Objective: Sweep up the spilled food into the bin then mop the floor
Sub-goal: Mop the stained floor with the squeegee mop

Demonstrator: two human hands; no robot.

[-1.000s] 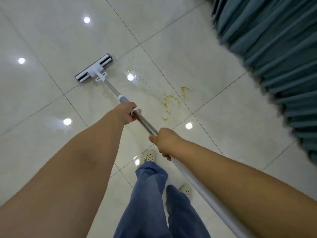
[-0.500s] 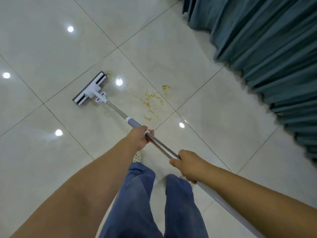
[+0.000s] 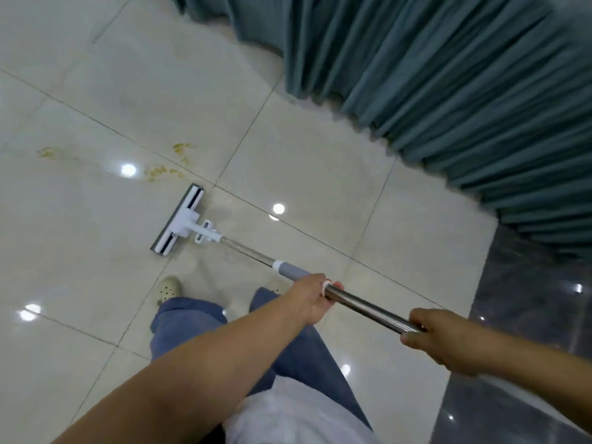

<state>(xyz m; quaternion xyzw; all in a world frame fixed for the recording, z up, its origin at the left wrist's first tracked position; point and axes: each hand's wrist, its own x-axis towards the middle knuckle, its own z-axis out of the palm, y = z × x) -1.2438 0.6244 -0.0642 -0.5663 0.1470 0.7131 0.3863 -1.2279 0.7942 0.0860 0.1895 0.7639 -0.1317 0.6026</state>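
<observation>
Pulled back since a moment ago, the mop head [image 3: 177,218] lies on the floor [image 3: 320,161] just short of the yellow smears [image 3: 160,170], down the long axis of the pole [image 3: 373,308], ahead-left of the grip: left hand [image 3: 309,296] nearer, right hand [image 3: 442,341] behind, both clamped round the pole.

**Floor** [image 3: 304,149]: large cream tiles, glazed, smooth and highly polished. Ceiling lights are mirrored in them as bright spots. Thin matt grout lines are seen between them.
**Border strip** [image 3: 519,315], at the floor's right edge: dark grey, stone-like slab, equally glossy.
**Food smears** [image 3: 160,170]: dull, yellowish, grainy film laid over the gloss.
**Mop handle** [image 3: 368,307]: bare metal tube, bright and mirror-smooth.
**Sleeve** [image 3: 290,269], on the handle: grey and matt, apparently rubber or plastic.
**Mop head** [image 3: 179,219]: white moulded plastic with a satin finish, edged by a dark matt strip.
**Curtain** [image 3: 448,75]: teal woven cloth, matt and heavily pleated.
**Trousers** [image 3: 189,328]: blue cloth, matt.
**Upper garment** [image 3: 294,415]: white cloth.
**Shoe** [image 3: 168,288]: cream, perforated, matt plastic or foam.
</observation>
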